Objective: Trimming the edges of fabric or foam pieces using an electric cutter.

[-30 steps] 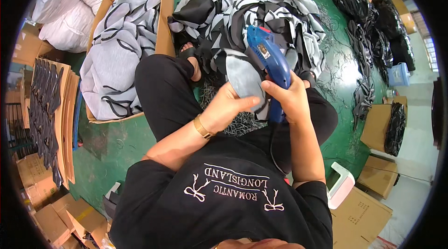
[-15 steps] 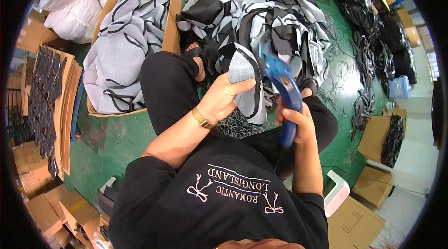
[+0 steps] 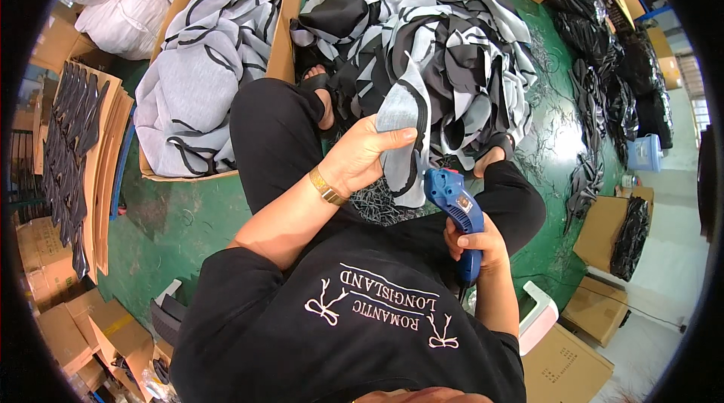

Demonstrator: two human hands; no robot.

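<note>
My left hand (image 3: 356, 155) pinches a grey fabric piece (image 3: 402, 110) with a black edge band between thumb and fingers, holding it up between my knees. My right hand (image 3: 483, 243) is wrapped around the handle of a blue hand-held power tool (image 3: 455, 198). Its head is close to the right side of the fabric's lower end; whether the two touch, I cannot tell. Beyond my hands lies a large heap of grey and black fabric pieces (image 3: 452, 48). Thin dark trimmings (image 3: 369, 205) cover the floor beneath the held piece.
An open carton (image 3: 284, 33) filled with grey, black-edged fabric (image 3: 188, 82) stands beside my left knee. White sacks (image 3: 124, 19) are behind it. Black plastic bags (image 3: 596, 37) line the right side. Cardboard boxes (image 3: 596, 309) stand at the lower right, near a white stool-like edge (image 3: 539, 316).
My right hand has drawn the blue tool toward me, from along the fabric's far right side down to its lower end. My left hand still grips the fabric in nearly the same place.
</note>
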